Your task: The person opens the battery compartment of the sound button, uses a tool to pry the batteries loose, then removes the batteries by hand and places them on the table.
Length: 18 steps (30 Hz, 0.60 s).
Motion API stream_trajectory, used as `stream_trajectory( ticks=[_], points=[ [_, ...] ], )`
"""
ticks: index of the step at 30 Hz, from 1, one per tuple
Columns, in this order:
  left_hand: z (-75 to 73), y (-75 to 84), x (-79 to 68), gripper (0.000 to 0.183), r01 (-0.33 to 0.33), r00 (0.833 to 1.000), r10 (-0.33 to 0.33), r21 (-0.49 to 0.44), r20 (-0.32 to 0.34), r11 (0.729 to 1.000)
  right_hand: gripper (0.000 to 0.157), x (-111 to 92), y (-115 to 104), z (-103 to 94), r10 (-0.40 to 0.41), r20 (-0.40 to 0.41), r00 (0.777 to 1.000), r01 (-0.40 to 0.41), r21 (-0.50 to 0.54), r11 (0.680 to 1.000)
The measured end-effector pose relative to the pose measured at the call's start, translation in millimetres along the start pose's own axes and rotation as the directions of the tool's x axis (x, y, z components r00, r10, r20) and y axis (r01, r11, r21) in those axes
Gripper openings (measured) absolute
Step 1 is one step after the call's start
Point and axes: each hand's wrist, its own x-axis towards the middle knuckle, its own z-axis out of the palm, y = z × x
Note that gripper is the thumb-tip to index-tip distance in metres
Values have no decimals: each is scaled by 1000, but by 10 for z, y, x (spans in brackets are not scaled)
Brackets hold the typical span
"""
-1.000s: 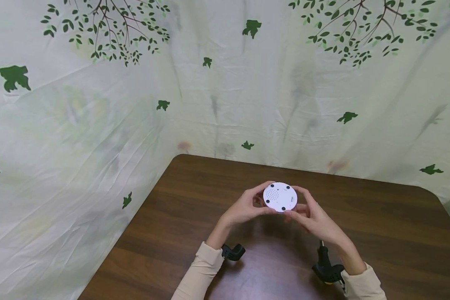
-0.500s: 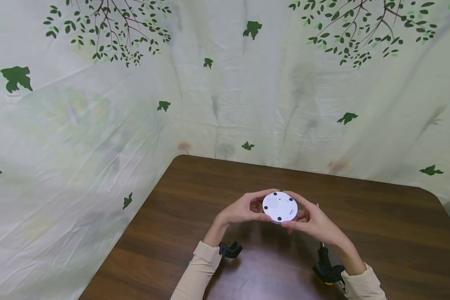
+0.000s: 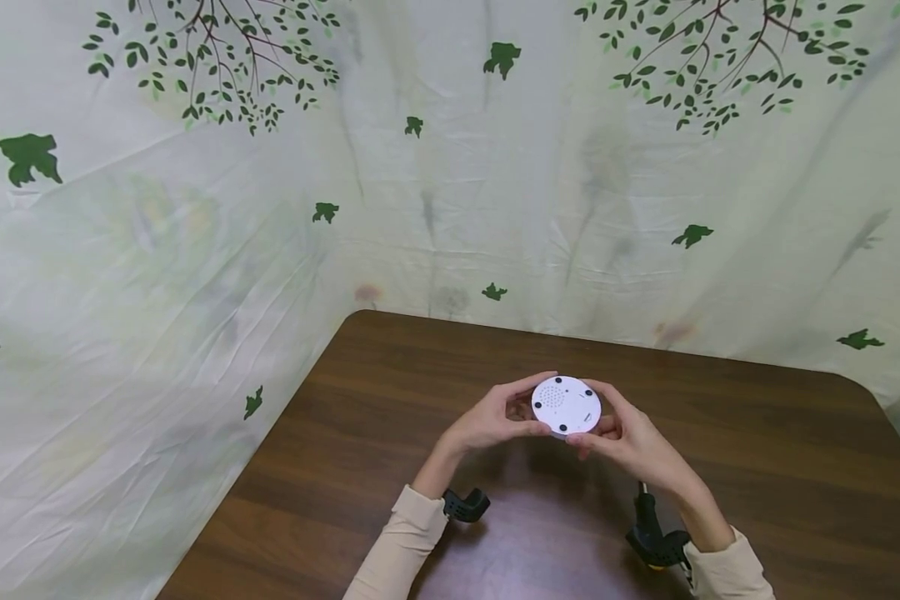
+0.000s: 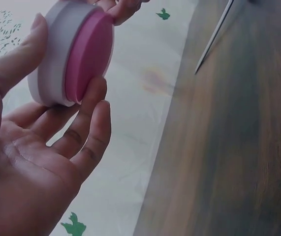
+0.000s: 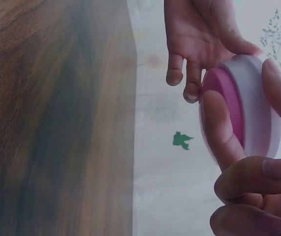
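A round push button point(image 3: 566, 405) with a white case is held up above the table between both hands. Its white underside, with several dark round feet and a patch of small holes, shows in the head view. Both wrist views reveal the pink dome point(image 4: 89, 56) on its other face. My left hand point(image 3: 487, 417) grips the left rim between thumb and fingers. At the opposite rim, my right hand point(image 3: 630, 437) pinches the button, one finger lying across the pink dome point(image 5: 236, 105).
A brown wooden table point(image 3: 390, 375) stretches below the hands. On it near the right wrist lies what looks like a screwdriver point(image 4: 214, 37), its thin metal shaft visible and its handle partly hidden. A pale leaf-printed cloth point(image 3: 450, 208) hangs behind and at the left.
The button was lowered slightly toward the body, then raised a little again, with small shifts in its tilt. Both hands have kept hold of it throughout.
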Motion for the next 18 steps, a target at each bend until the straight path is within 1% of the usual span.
stream_trajectory(
  ticks=[3,6,9,11,15,18],
  points=[
    [31,4,19,77,12,999,-11,35,-32,999,80,-7,-5,11,-10,-31,999,9,-22,1000],
    [65,4,37,76,24,998,-21,50,-67,998,78,-13,-10,33,-25,-65,998,21,-67,998],
    [103,11,53,76,33,995,-28,56,-96,998,77,-18,-23,62,-21,-112,993,6,-131,991],
    [127,14,61,76,41,994,-35,57,-108,998,78,-20,-38,83,-3,-148,989,-22,-167,986],
    [136,19,58,77,55,994,-49,61,-98,997,79,-24,-61,92,6,-186,983,-52,-242,969],
    [100,15,40,74,37,998,-34,49,-58,998,77,-41,-56,61,-9,-165,986,-37,-275,961]
  ],
)
